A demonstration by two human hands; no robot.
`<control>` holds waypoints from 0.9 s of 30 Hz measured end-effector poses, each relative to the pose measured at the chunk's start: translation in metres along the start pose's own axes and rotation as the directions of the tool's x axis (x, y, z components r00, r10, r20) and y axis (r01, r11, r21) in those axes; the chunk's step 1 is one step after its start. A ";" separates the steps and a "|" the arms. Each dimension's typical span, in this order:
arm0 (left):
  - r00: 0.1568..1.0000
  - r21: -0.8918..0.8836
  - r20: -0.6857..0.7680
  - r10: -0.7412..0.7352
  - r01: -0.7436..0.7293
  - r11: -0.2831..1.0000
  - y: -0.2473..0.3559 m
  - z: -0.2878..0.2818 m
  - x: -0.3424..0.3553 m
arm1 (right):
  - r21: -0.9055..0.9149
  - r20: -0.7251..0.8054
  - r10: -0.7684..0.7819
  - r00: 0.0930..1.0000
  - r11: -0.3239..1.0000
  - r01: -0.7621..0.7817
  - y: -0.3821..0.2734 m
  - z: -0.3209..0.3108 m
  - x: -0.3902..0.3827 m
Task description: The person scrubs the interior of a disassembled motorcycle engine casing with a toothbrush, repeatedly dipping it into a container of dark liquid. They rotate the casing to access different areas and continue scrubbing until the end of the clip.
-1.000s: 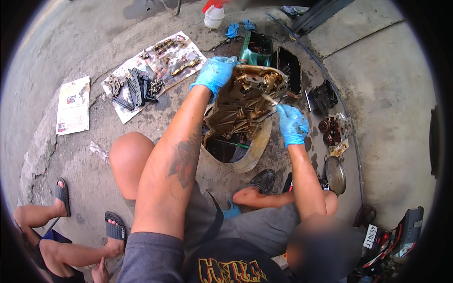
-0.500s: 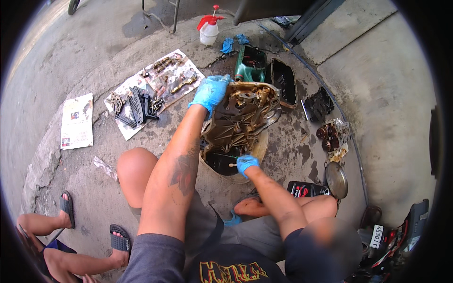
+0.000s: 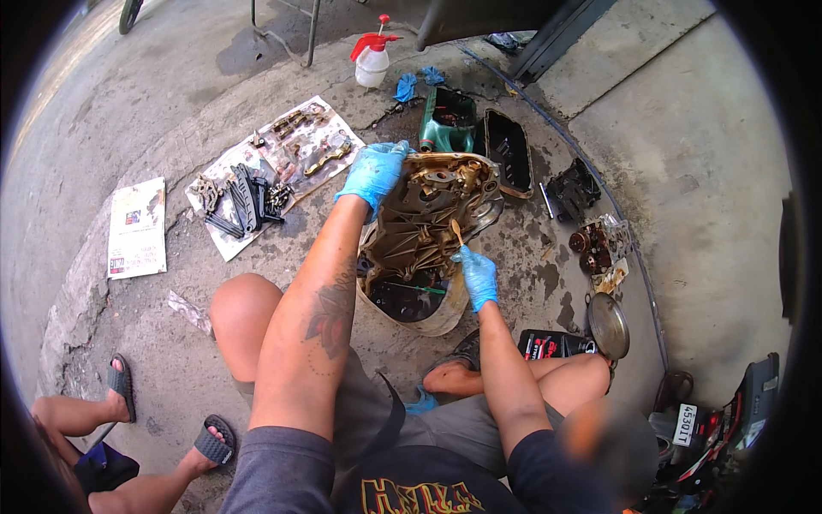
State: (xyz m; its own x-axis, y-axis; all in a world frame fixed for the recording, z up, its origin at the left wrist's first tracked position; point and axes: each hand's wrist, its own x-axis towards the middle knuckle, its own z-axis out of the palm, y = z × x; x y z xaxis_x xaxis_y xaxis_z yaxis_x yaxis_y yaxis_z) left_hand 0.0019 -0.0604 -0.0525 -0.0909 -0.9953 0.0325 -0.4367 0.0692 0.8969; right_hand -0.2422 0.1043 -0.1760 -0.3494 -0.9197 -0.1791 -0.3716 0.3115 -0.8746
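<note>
Landmark for all positions: the grimy gold-brown metal engine cover (image 3: 428, 218), which is resting tilted over the rim of a round pale bucket (image 3: 428, 317) on the concrete floor (image 3: 171, 111).

Far left of the cover, a printed paper sheet (image 3: 137, 227) is lying flat on the floor. Below it, at the lower left, another person's feet in dark sandals (image 3: 120, 385) are showing. Between the sheet and the cover, a spread newspaper (image 3: 227, 244) is carrying dark metal chains and small engine parts (image 3: 244, 199).

The left hand (image 3: 374, 174), in a blue glove, is gripping the upper left edge of the cover, fingers wrapped over the rim and holding it steady. Beyond the cover's upper left, a white spray bottle with a red trigger (image 3: 374, 58) is standing upright.

The right hand (image 3: 477, 274), also blue-gloved, is closed around a thin tool (image 3: 457, 233) whose tip is touching the cover's lower right face; the tool is too small to identify.

Just beyond the cover, a green metal housing (image 3: 445, 120) and a dark oblong oil pan (image 3: 507, 152) are lying side by side. Right of the cover, black parts (image 3: 572, 188) and a cluster of rusty round parts (image 3: 597, 247) are sitting on the floor. Lower right of the cover, a round metal lid (image 3: 607, 325) is lying beside a black carton (image 3: 548, 345).
</note>
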 end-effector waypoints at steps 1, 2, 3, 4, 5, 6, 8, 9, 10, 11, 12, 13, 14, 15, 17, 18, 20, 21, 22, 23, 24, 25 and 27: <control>0.999 -0.031 0.038 -0.018 0.019 0.999 0.002 0.002 -0.001 | -0.073 -0.081 -0.072 0.994 0.995 0.066 0.003 0.000 0.001; 0.997 -0.045 0.065 -0.048 0.051 0.998 -0.001 -0.005 -0.003 | -0.303 -0.060 -0.051 0.997 0.952 0.031 -0.010 0.011 -0.009; 0.992 -0.070 0.102 -0.070 0.077 0.995 0.003 -0.007 -0.006 | -0.474 -0.108 -0.031 0.994 0.880 -0.024 -0.009 0.018 -0.010; 0.990 -0.108 0.106 -0.093 0.105 0.989 0.007 -0.008 -0.007 | -0.477 -0.138 -0.066 0.988 0.879 -0.008 -0.007 0.023 -0.012; 0.986 -0.140 0.109 -0.123 0.138 0.980 0.009 -0.011 -0.010 | -0.478 -0.162 -0.097 0.982 0.878 0.008 -0.008 0.034 -0.016; 0.982 -0.181 0.125 -0.143 0.164 0.970 0.012 -0.008 -0.011 | -0.332 -0.194 -0.069 0.979 0.943 0.001 -0.003 0.043 -0.014; 0.986 -0.150 0.095 -0.137 0.150 0.977 0.011 -0.008 -0.013 | 0.008 -0.203 0.057 0.977 0.998 -0.056 -0.012 0.076 -0.018; 0.989 -0.140 0.081 -0.122 0.132 0.981 0.012 -0.006 -0.009 | 0.243 -0.239 0.109 0.965 0.969 -0.049 -0.018 0.096 -0.013; 0.992 -0.155 0.067 -0.109 0.119 0.981 0.012 -0.004 -0.009 | 0.564 -0.001 0.256 0.967 0.798 -0.211 -0.019 0.092 -0.015; 0.994 -0.141 0.048 -0.102 0.108 0.984 0.000 -0.009 -0.010 | 0.755 0.303 0.298 0.905 0.504 -0.419 -0.044 0.095 -0.029; 0.996 -0.134 0.036 -0.086 0.090 0.987 -0.008 -0.010 -0.009 | 0.752 0.218 0.369 0.903 0.527 -0.397 -0.067 0.100 -0.038; 0.998 -0.131 0.027 -0.064 0.067 0.989 -0.012 -0.011 -0.008 | 0.686 0.204 0.375 0.904 0.604 -0.405 -0.066 0.095 -0.039; 0.986 -0.217 0.061 -0.157 0.166 0.962 -0.017 -0.011 -0.007 | 0.612 0.191 0.377 0.906 0.676 -0.410 -0.059 0.085 -0.039; 0.989 -0.191 0.057 -0.139 0.148 0.970 -0.012 -0.010 -0.007 | 0.532 0.173 0.382 0.908 0.739 -0.412 -0.050 0.074 -0.037; 0.992 -0.134 0.065 -0.105 0.113 0.985 0.002 -0.007 -0.010 | -0.317 -0.254 0.020 0.967 0.943 -0.103 -0.004 0.055 -0.013; 0.999 -0.043 0.017 -0.046 0.047 0.998 -0.012 -0.011 -0.008 | -0.399 -0.276 -0.008 0.961 0.911 -0.107 -0.023 0.062 -0.020; 0.986 -0.124 0.104 -0.133 0.146 0.982 -0.002 -0.007 -0.013 | -0.489 -0.343 -0.025 0.939 0.858 -0.156 -0.031 0.061 -0.026; 0.976 -0.165 0.145 -0.162 0.185 0.969 0.005 -0.006 -0.011 | -0.494 -0.365 -0.015 0.931 0.851 -0.180 -0.025 0.065 -0.023; 0.996 -0.077 0.083 -0.038 0.044 0.996 0.004 0.002 -0.006 | -0.410 -0.343 0.074 0.936 0.885 -0.221 -0.015 0.070 -0.014; 0.997 -0.058 0.062 -0.041 0.045 0.997 -0.003 0.001 -0.005 | 0.086 -0.264 0.113 0.958 0.992 -0.093 -0.021 0.086 -0.017; 0.998 -0.039 0.042 -0.043 0.045 0.998 -0.009 -0.001 -0.003 | 0.570 0.131 0.295 0.946 0.759 -0.315 -0.025 0.081 -0.019; 0.999 -0.020 0.023 -0.045 0.045 0.999 -0.016 -0.002 -0.002 | 0.762 0.540 0.225 0.811 0.278 -0.584 -0.029 0.073 -0.021; 0.993 -0.126 0.054 -0.110 0.116 0.985 -0.003 -0.005 -0.011 | 0.748 0.555 0.232 0.799 0.282 -0.601 -0.024 0.065 -0.025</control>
State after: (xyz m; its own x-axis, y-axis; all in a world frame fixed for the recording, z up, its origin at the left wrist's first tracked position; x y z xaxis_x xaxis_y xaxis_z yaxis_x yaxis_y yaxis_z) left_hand 0.0088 -0.0500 -0.0527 -0.0905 -0.9918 -0.0898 -0.3280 -0.0555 0.9431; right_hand -0.1687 0.1039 -0.1802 0.1118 -0.7953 -0.5958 0.7482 0.4620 -0.4763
